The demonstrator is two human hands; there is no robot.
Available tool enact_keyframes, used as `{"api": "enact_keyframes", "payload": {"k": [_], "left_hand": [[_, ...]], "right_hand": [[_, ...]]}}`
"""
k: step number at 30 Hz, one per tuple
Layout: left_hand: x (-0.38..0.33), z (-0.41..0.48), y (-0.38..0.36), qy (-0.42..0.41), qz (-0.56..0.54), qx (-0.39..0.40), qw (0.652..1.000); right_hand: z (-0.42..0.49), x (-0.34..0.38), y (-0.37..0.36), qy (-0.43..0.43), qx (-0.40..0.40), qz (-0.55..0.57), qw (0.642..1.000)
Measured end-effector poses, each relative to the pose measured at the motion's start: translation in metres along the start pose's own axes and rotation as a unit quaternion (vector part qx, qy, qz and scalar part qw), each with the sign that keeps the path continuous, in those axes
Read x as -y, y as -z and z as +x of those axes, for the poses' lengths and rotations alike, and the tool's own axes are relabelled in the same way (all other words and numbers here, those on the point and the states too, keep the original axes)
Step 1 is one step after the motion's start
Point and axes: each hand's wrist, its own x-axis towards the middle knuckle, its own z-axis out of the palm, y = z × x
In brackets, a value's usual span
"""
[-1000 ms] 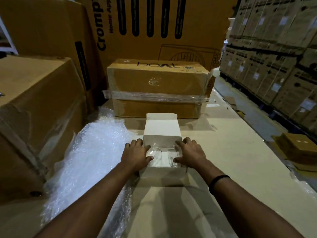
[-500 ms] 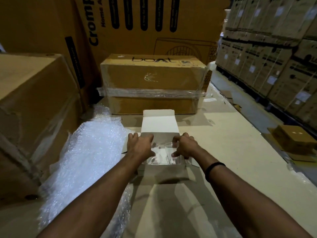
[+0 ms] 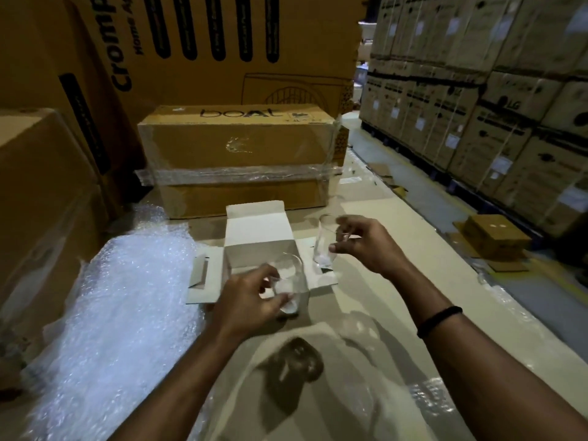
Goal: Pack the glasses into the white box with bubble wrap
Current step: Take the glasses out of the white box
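I see the left hand (image 3: 251, 300) gripping a clear glass (image 3: 288, 281) over the near edge of the open white box (image 3: 257, 230). The right hand (image 3: 366, 246) pinches a second glass (image 3: 323, 246) just right of the box, and bubble wrap (image 3: 127, 297) lies left of it.

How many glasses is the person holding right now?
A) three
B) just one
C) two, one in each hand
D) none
C: the left hand grips one clear glass and the right hand holds a second glass, both lifted by the open white box.
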Motion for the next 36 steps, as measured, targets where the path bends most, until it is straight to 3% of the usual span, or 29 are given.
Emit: {"api": "enact_keyframes", "payload": {"k": [6,12,20,24,27,29,33,36], "left_hand": [[-0.043,-0.003,-0.084,0.012,0.007,0.095,0.995],[-0.061,0.011,-0.150,0.069,0.038,0.064,0.995],[-0.056,0.013,-0.162,0.098,0.073,0.085,0.989],[-0.055,0.004,-0.153,0.138,0.005,0.124,0.983],[-0.044,-0.011,-0.131,0.100,-0.042,0.073,0.991],[-0.028,-0.024,-0.108,0.063,-0.021,-0.020,0.998],[0.020,-0.045,-0.056,-0.007,0.127,-0.199,0.972],[0.053,-0.053,-0.028,0.047,0.247,-0.172,0.952]], "right_hand": [[-0.019,-0.070,0.036,-0.058,-0.023,-0.039,0.997],[-0.026,-0.120,0.041,-0.108,-0.026,-0.078,0.991],[-0.015,-0.132,0.029,-0.089,0.003,-0.115,0.989],[-0.012,-0.121,0.041,-0.106,0.070,-0.157,0.979],[-0.010,-0.092,0.053,-0.080,0.006,-0.174,0.982],[-0.017,-0.061,0.043,-0.015,-0.043,-0.168,0.985],[-0.040,-0.003,-0.036,0.092,0.062,-0.189,0.976],[-0.047,0.008,-0.102,0.059,0.126,-0.287,0.948]]}}
